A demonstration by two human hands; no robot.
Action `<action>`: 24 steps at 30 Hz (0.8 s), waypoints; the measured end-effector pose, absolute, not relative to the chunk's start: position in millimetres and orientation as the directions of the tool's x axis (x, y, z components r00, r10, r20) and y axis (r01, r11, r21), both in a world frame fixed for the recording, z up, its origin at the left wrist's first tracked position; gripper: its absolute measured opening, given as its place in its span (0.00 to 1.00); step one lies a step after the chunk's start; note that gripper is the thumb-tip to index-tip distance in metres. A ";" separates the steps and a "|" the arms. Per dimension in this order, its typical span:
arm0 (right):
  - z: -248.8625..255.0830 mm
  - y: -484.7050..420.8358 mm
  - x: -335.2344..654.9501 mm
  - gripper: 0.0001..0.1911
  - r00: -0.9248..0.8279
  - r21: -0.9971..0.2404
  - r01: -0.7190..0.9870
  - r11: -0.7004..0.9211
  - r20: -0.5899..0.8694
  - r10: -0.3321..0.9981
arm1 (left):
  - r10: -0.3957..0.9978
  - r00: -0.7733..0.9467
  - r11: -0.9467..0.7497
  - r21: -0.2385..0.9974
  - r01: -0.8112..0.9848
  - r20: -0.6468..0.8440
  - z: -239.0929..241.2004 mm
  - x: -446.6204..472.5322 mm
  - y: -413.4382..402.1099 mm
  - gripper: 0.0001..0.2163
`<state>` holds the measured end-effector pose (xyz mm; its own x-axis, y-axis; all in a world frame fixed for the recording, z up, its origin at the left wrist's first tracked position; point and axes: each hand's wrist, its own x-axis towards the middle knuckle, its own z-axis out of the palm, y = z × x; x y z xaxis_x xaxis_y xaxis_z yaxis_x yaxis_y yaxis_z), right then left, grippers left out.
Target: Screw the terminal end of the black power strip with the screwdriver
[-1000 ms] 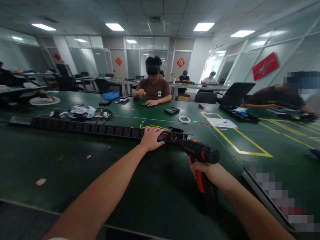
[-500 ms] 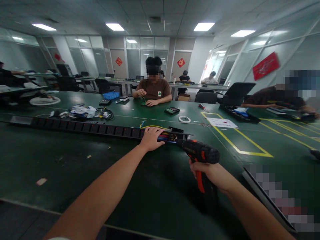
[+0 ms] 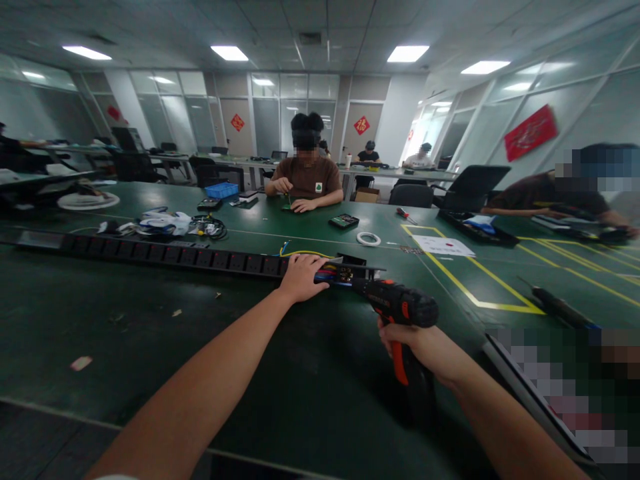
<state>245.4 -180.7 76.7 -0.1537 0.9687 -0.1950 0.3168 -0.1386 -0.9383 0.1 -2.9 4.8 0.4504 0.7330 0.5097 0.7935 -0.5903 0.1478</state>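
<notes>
A long black power strip lies across the green table. Its right end is open and shows coloured wires. My left hand rests on the strip beside that open end, fingers curled over it. My right hand grips the red-and-black handle of a cordless screwdriver. The tool's tip points left into the open end.
A person in a brown shirt sits across the table, another leans in at the right. A white tape ring, a paper sheet, a cable pile, a blue bin and yellow floor-style lines lie on the table. A dark tool enters at right.
A dark tool with a thin tip has come into view at the right edge. My hands and the screwdriver have stayed in place.
</notes>
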 end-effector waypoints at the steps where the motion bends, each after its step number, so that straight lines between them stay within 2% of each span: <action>1: 76.2 -180.4 245.8 0.05 -0.155 -0.938 0.319 -0.136 -0.193 0.969 | 0.734 0.450 -0.590 0.148 0.794 0.508 4.8 0.1 -2.9 0.30; 10: 72.7 -178.5 249.1 0.04 -0.154 -0.932 0.334 -0.141 -0.202 0.967 | 0.727 0.453 -0.594 0.142 0.792 0.515 6.1 0.4 -4.6 0.30; 24: 74.4 -180.5 245.9 0.08 -0.093 -0.932 0.319 -0.173 -0.212 0.973 | 0.733 0.448 -0.590 0.149 0.794 0.512 5.5 0.4 -4.1 0.30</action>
<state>245.9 -180.5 74.4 -0.0929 0.9728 -0.2120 0.3192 -0.1726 -0.9318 0.4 -4.1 5.5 0.4481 0.7328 0.5121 0.7937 -0.5897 0.1493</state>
